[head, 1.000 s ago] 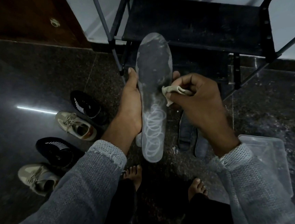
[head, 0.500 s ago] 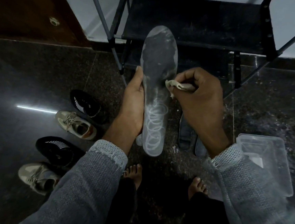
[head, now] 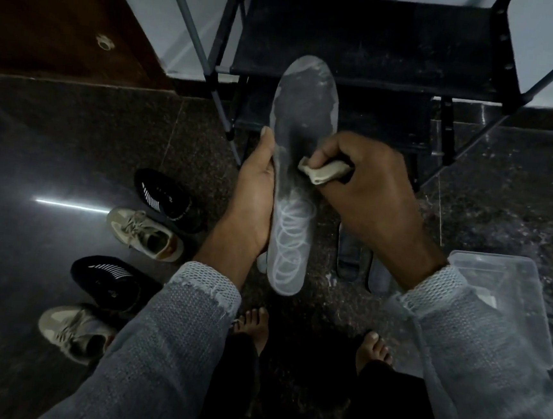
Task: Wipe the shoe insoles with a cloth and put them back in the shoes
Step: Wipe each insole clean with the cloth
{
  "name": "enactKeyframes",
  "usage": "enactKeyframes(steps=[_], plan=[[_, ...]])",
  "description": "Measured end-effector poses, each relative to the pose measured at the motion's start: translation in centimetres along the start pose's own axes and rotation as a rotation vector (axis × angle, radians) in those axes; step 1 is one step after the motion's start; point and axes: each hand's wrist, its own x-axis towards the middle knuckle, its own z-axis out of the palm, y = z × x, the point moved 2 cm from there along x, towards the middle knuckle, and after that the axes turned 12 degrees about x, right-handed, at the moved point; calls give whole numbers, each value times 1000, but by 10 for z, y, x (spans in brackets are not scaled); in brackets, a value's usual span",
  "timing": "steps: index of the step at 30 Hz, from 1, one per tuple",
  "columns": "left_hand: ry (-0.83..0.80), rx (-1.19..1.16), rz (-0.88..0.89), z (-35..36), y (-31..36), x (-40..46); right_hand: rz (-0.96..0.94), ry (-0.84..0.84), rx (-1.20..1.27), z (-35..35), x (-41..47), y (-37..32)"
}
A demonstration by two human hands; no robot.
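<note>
I hold a long grey insole (head: pixel 301 118) upright in front of me, toe end pointing away, with white looped lines printed on its heel half. My left hand (head: pixel 254 200) grips its left edge from behind. My right hand (head: pixel 370 194) pinches a small folded beige cloth (head: pixel 323 171) and presses it against the middle of the insole. Two dark insoles (head: pixel 351 256) lie on the floor below my right wrist. Two black shoes (head: pixel 165 199) and two beige sneakers (head: pixel 146 234) stand in a row on the floor at the left.
A black shoe rack (head: pixel 366 43) with metal legs stands straight ahead against the white wall. A clear plastic container (head: pixel 508 296) sits on the dark stone floor at the right. A wooden door (head: pixel 51 16) is at the upper left. My bare feet (head: pixel 251 324) are below the insole.
The cloth in my right hand has slid back and forth across the insole's middle, now sitting lower and more central. The insole rose slightly, then settled.
</note>
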Motion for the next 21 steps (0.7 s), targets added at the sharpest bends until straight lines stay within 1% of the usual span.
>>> enactKeyframes(steps=[1,4,6,8,11,13,14,18,19,21], plan=[[-6,-1,-1,1,-1,0,-6,20,9,0,0,0],[-33,14,-28,5,-3,0,-61,151,-1,-2,-1,-1],[-43,37,-47,6,-4,-1,-80,184,-15,-2,-1,0],[-18,49,-46,4,-4,-1,-61,132,-21,-1,-1,1],[43,37,-11,-3,1,1,7,-67,68,2,0,1],[68,36,6,-6,5,2,21,-143,106,3,0,-1],[68,37,8,-6,6,2,11,-128,101,3,0,-2],[34,37,-1,0,2,1,-12,91,53,4,-2,-2],[31,37,-1,0,1,1,-14,105,45,5,-3,-2],[38,44,12,-3,1,1,-7,52,63,4,-2,-3]])
